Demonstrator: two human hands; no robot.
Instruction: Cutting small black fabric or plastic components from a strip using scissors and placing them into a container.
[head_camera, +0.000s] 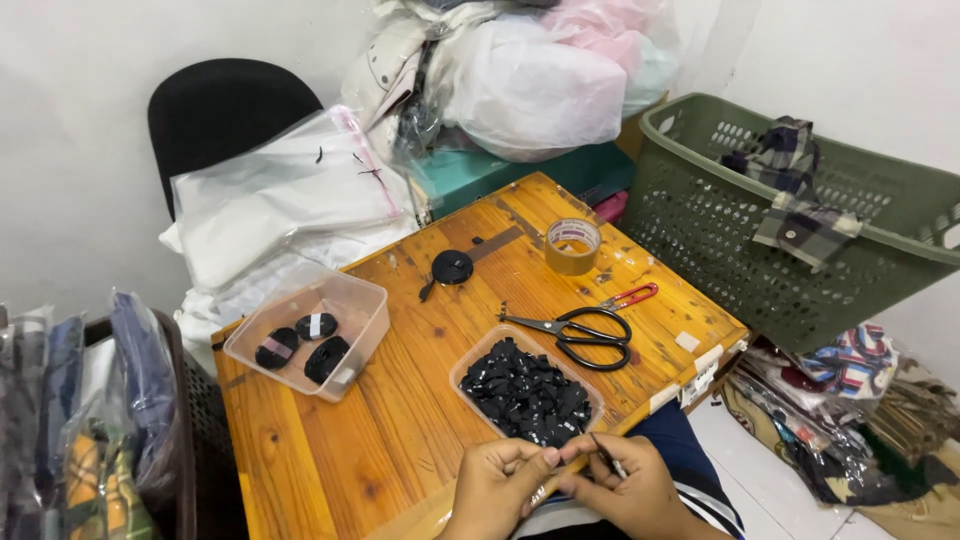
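Your hands meet at the near edge of the bench (400, 440); your left hand (497, 482) has its fingers curled in, thumb and forefinger pressed together on something too small to make out; your right hand (625, 487) is closed round a thin metal tool (608, 456), a needle or small pick by the look of it, its tip aimed at what the left pinches. Just beyond your knuckles sits the clear tray of small black pieces (527, 393), heaped and within easy reach; the pinched piece probably came from there, though that is a judgement. To its right lie the black-handled scissors (582, 331), blades shut, untouched; farther back stand the roll of brown tape (573, 245) and a coil of black strap (452, 267); at the left, a clear tub (306, 340) holds three more black rolls. A green laundry basket (700, 230) with a checked cloth over its rim leans off the right side.

You seem to be in the middle of working one piece with the tool; the next move calls for a steady pinch and a fine, short push of the tip, since the piece is tiny and both hands crowd it.
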